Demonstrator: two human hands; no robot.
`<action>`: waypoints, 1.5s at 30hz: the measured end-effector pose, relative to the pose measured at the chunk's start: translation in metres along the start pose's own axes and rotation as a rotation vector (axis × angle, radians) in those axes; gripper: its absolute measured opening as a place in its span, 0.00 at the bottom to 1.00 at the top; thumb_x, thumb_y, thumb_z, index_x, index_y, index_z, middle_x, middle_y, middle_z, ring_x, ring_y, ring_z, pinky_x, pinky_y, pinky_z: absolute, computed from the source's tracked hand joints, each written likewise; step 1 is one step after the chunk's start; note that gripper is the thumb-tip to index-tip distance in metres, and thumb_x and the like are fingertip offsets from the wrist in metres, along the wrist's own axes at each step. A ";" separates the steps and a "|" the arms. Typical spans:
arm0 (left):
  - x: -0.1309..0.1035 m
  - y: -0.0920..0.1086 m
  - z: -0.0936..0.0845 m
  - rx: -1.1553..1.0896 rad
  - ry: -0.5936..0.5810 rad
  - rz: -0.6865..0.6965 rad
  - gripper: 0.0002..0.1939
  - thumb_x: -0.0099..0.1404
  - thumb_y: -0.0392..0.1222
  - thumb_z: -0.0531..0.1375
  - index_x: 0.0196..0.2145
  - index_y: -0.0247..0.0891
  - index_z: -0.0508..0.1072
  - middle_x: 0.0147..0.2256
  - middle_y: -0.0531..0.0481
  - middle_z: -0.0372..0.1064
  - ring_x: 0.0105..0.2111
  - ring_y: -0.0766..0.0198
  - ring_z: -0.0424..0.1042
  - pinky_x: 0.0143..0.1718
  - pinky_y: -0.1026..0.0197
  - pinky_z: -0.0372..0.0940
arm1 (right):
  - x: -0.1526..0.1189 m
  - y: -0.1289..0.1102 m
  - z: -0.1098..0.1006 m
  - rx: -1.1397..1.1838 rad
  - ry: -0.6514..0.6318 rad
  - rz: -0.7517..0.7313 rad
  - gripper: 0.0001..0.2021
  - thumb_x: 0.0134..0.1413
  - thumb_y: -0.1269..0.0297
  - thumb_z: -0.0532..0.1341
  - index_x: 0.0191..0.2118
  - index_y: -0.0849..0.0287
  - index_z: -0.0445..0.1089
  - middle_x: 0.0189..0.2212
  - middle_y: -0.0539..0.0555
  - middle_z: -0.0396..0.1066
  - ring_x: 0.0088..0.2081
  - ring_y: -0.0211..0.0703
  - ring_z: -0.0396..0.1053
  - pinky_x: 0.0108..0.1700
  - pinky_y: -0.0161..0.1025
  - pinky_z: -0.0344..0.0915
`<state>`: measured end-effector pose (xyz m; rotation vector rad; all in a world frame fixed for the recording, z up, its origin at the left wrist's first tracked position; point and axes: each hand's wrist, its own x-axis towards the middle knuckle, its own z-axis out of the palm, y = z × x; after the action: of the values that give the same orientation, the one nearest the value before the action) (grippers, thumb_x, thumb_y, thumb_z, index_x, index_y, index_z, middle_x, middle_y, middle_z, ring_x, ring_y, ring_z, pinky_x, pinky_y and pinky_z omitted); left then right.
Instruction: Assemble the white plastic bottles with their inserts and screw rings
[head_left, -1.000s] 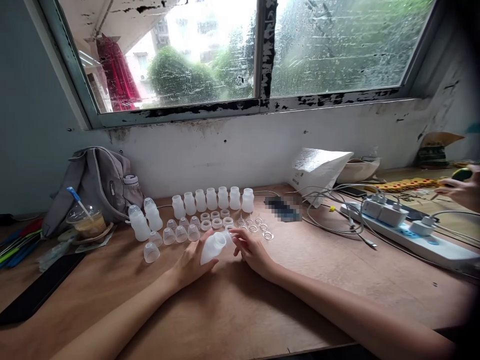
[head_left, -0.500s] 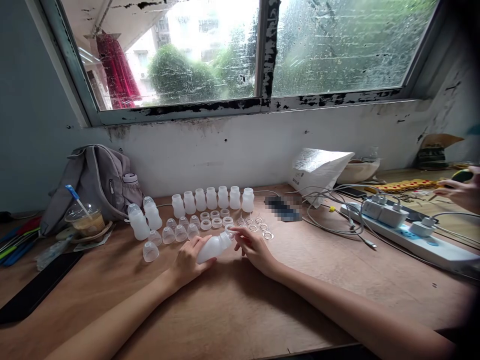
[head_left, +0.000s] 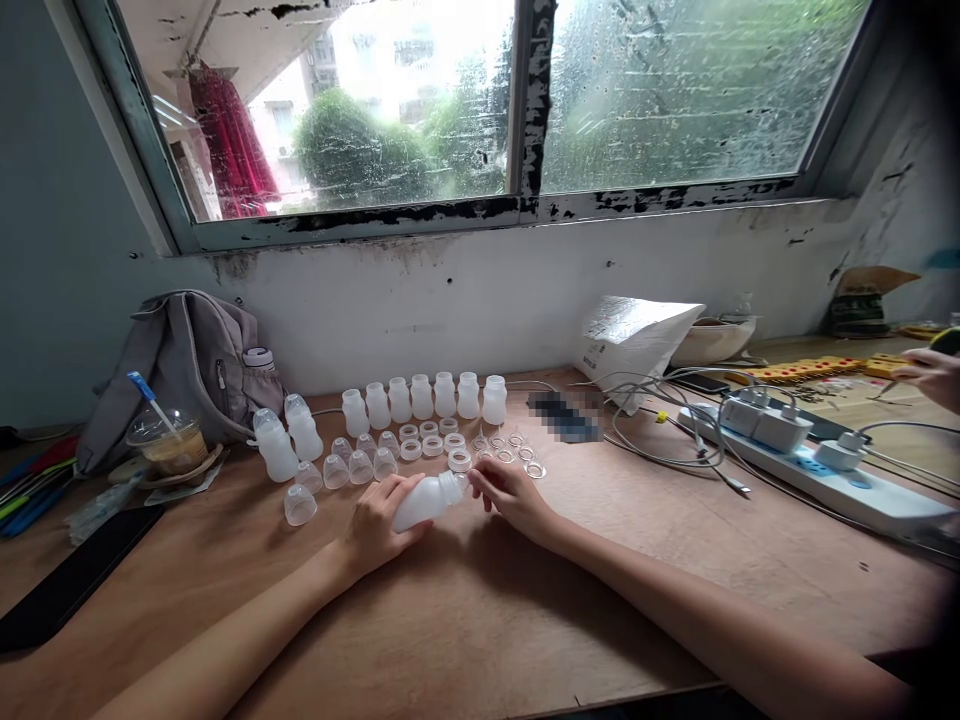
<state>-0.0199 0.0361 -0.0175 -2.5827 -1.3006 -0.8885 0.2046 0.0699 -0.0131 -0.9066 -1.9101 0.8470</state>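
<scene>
Brown wooden table below a rain-spotted window, with a pale, stained wall between them. At left stand a grey backpack, a plastic cup with a straw, and a flat black slab at the lower left edge. At right, a white bag leans near the wall; tangled cables and a white power strip occupy the middle right, and another person's hand shows at the right edge. Across the centre, seven open bottles form a row, two capped bottles standing to their left. Clear domed caps, white rings and small clear pieces lie between this row and the hands, covering the table directly beyond them; one ring sits just beside the neck of the held bottle.

The held bottle, frosted white, lies at the centre of the frame, above the tabletop. Its long axis is tilted well over, running from lower left (base) to upper right (mouth). The left hand is closed around its body. The right hand has its fingertips bent together at the mouth; whether they grip anything cannot be told.
</scene>
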 end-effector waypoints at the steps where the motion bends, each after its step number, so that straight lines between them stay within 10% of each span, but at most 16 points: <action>1: 0.000 0.000 0.000 0.002 -0.002 0.017 0.25 0.56 0.47 0.57 0.51 0.40 0.60 0.41 0.47 0.66 0.37 0.59 0.67 0.40 0.58 0.62 | 0.000 0.000 0.000 -0.026 -0.006 -0.003 0.17 0.55 0.54 0.50 0.22 0.59 0.59 0.17 0.47 0.60 0.17 0.32 0.57 0.21 0.31 0.55; 7: -0.002 -0.002 0.001 -0.021 -0.013 0.057 0.26 0.56 0.47 0.57 0.52 0.39 0.59 0.41 0.46 0.66 0.39 0.58 0.66 0.41 0.57 0.62 | 0.002 -0.005 -0.004 -0.139 -0.059 -0.049 0.22 0.56 0.52 0.47 0.18 0.60 0.57 0.14 0.45 0.53 0.18 0.31 0.53 0.21 0.31 0.50; 13: 0.000 -0.001 -0.003 -0.077 -0.053 0.075 0.26 0.57 0.49 0.56 0.52 0.40 0.59 0.41 0.46 0.65 0.40 0.59 0.66 0.42 0.58 0.63 | -0.003 -0.013 -0.009 -0.134 -0.243 -0.139 0.22 0.48 0.53 0.58 0.48 0.57 0.58 0.36 0.53 0.65 0.25 0.33 0.62 0.27 0.31 0.60; 21: -0.004 0.001 -0.003 -0.063 -0.120 0.164 0.26 0.59 0.46 0.55 0.54 0.40 0.57 0.40 0.44 0.62 0.39 0.60 0.65 0.40 0.58 0.65 | -0.007 -0.007 0.002 -0.388 -0.246 -0.037 0.25 0.57 0.51 0.45 0.17 0.61 0.62 0.13 0.49 0.59 0.17 0.33 0.54 0.21 0.32 0.48; 27: -0.003 0.001 -0.004 -0.157 -0.152 0.080 0.27 0.58 0.47 0.56 0.54 0.42 0.56 0.40 0.46 0.60 0.40 0.60 0.64 0.42 0.59 0.64 | -0.007 -0.017 -0.001 -0.367 -0.246 -0.120 0.18 0.48 0.48 0.54 0.33 0.60 0.65 0.22 0.50 0.65 0.23 0.36 0.59 0.24 0.31 0.51; 32: -0.002 0.002 -0.006 -0.210 -0.185 0.050 0.27 0.57 0.46 0.57 0.54 0.44 0.57 0.40 0.48 0.59 0.40 0.62 0.64 0.42 0.60 0.64 | -0.008 -0.016 0.000 -0.442 -0.265 -0.106 0.20 0.47 0.46 0.54 0.23 0.61 0.62 0.17 0.48 0.59 0.19 0.32 0.54 0.20 0.31 0.45; 39: -0.006 0.003 -0.002 -0.184 -0.175 0.096 0.27 0.59 0.46 0.55 0.55 0.43 0.54 0.41 0.45 0.61 0.39 0.60 0.65 0.39 0.57 0.66 | -0.008 -0.015 0.003 -0.211 -0.323 0.034 0.23 0.49 0.47 0.53 0.17 0.62 0.60 0.13 0.45 0.52 0.17 0.30 0.50 0.18 0.31 0.44; 45: -0.004 0.010 -0.005 -0.181 -0.123 0.048 0.25 0.63 0.47 0.50 0.55 0.38 0.52 0.45 0.43 0.62 0.45 0.58 0.64 0.45 0.55 0.63 | -0.004 -0.017 0.004 0.190 -0.331 0.268 0.19 0.48 0.48 0.55 0.34 0.61 0.64 0.21 0.48 0.66 0.15 0.30 0.59 0.13 0.27 0.51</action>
<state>-0.0161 0.0253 -0.0138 -2.8360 -1.2346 -0.8897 0.1983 0.0567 -0.0020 -0.9636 -1.9650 1.3868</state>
